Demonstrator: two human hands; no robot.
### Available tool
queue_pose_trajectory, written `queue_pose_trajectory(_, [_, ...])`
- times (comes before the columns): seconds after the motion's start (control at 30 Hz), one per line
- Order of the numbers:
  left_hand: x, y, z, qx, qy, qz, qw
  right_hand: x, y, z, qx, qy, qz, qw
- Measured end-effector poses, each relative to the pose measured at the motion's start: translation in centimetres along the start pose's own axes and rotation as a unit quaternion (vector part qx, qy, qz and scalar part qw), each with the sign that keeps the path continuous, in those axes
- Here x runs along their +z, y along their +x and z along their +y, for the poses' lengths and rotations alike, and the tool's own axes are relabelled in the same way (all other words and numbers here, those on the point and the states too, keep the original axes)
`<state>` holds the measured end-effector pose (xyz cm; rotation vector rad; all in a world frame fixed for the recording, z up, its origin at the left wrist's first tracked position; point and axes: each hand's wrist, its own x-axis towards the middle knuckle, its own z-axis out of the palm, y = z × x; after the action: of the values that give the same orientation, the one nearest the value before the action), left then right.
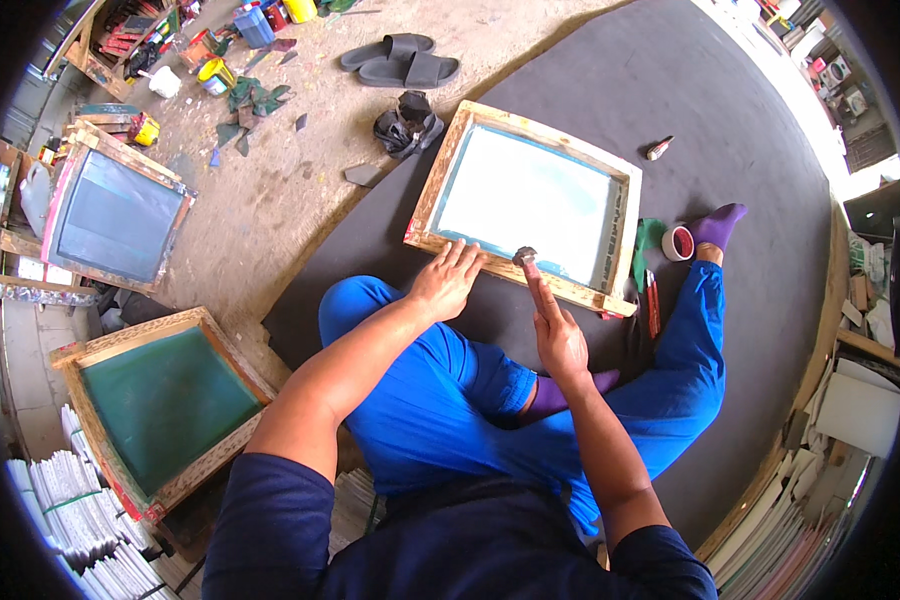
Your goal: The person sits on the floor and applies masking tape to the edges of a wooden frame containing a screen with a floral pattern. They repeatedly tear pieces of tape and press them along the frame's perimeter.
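A wooden screen frame (625, 225) with white mesh and a blue border lies on the dark mat in front of me. My left hand (447, 280) rests on its near rail toward the left corner, fingers stretched out and flat. My right hand (560, 340) is closed around a small hammer-like tool (526, 258) with a dark, blunt head and a reddish shaft. One finger lies along the shaft. The tool's head is over the near rail; whether it touches the wood I cannot tell. My palm hides the tool's lower end.
Right of the frame lie a tape roll (677, 243), a red cutter (652, 304), and a green scrap (645, 250). A small tube (659, 148) lies beyond. Other screens, one green (170, 400) and one grey-blue (120, 215), stand left. Black slippers (405, 62) are on the floor.
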<state>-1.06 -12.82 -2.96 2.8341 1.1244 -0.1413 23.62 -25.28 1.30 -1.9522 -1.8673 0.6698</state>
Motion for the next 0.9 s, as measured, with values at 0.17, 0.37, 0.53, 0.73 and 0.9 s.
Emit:
queue_pose_trajectory(0.17, [1.0, -0.3, -0.8, -0.057, 0.002, -0.038, 0.998, 0.7, -0.3, 0.2, 0.023, -0.013, -0.023, 0.999])
queue_pose_trajectory(0.37, [-0.9, -0.7, -0.9, -0.108, 0.010, -0.075, 0.991, 1.1, 0.4, -0.4, -0.020, 0.013, 0.006, 1.000])
queue_pose_trajectory(0.53, [-1.9, -1.4, -1.6, -0.120, 0.013, -0.062, 0.991, 1.0, 2.0, -3.1, -0.029, -0.001, -0.018, 0.999])
queue_pose_trajectory(0.73, [-1.9, -1.2, -1.6, -0.124, 0.022, -0.066, 0.990, 1.9, 3.6, -4.0, -0.064, 0.016, -0.023, 0.998])
queue_pose_trajectory(0.9, [-3.0, -1.2, -1.9, -0.126, 0.019, -0.060, 0.990, 2.2, 4.6, -4.6, -0.107, 0.027, 0.011, 0.994])
